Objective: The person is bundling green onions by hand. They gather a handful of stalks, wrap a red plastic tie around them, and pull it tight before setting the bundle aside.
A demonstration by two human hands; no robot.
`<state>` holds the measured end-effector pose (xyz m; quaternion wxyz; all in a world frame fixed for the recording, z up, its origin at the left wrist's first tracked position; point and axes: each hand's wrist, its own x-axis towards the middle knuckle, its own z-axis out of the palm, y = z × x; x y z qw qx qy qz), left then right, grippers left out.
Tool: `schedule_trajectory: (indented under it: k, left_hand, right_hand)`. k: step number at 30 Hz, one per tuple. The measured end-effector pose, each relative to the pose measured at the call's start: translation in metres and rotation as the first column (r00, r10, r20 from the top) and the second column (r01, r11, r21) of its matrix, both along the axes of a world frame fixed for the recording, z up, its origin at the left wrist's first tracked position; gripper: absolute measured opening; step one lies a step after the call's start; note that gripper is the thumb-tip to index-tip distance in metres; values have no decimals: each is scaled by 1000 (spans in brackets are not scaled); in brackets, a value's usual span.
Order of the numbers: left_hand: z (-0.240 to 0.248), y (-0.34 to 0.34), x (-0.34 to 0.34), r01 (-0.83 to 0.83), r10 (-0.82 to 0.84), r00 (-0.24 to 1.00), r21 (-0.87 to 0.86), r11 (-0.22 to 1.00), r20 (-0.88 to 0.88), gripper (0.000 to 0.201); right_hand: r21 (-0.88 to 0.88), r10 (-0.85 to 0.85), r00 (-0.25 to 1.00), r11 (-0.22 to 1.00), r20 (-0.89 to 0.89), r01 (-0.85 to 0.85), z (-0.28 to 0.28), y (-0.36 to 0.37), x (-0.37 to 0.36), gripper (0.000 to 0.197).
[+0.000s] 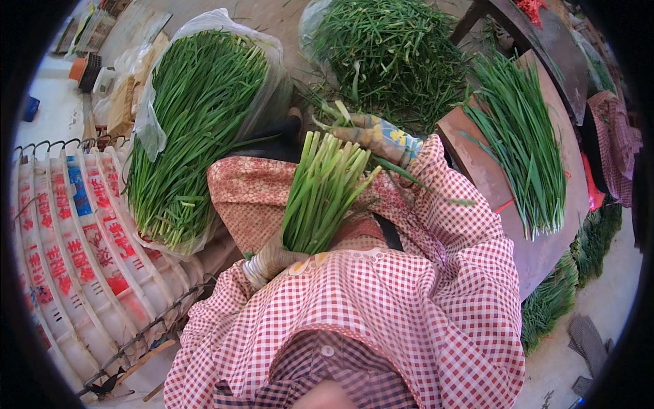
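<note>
My left hand (274, 260), in a worn light glove, is wrapped round the lower part of a thick bunch of garlic chives (321, 194). The bunch stands up over my lap, its pale cut ends pointing up and away from me. Just beyond those ends, my right hand (377, 138) wears a soiled glove with a blue and yellow patterned cuff. A few loose chive stalks (343, 111) are pinched in its fingers, and a green leaf trails below the wrist. The bunch's lower end is hidden against my checked smock.
A plastic bag of chives (204, 116) stands at the left, beside a white plastic crate (75, 238). Ahead lies a heap of loose green leaves (388, 54). More chives (521, 143) rest on a brown board (463, 140) at the right, with further bundles (548, 303) below it.
</note>
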<state>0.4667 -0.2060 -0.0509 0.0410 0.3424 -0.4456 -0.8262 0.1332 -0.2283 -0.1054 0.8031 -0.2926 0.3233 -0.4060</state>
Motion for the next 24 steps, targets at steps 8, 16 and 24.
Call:
schedule_trajectory:
  k: [8, 16, 24]
  left_hand:
    - [-5, 16, 8, -304, 360, 932, 453, 838, -41, 76]
    - [-16, 14, 4, -284, 275, 959, 172, 943, 75, 54]
    - [-19, 24, 6, -378, 380, 924, 220, 899, 35, 54]
  right_hand:
    - [-233, -488, 517, 845, -704, 481, 73, -21, -31, 37]
    - [-419, -387, 761, 892, -520, 167, 103, 5, -11, 33]
    - [-284, -190, 383, 936, -904, -207, 93, 16, 48, 39]
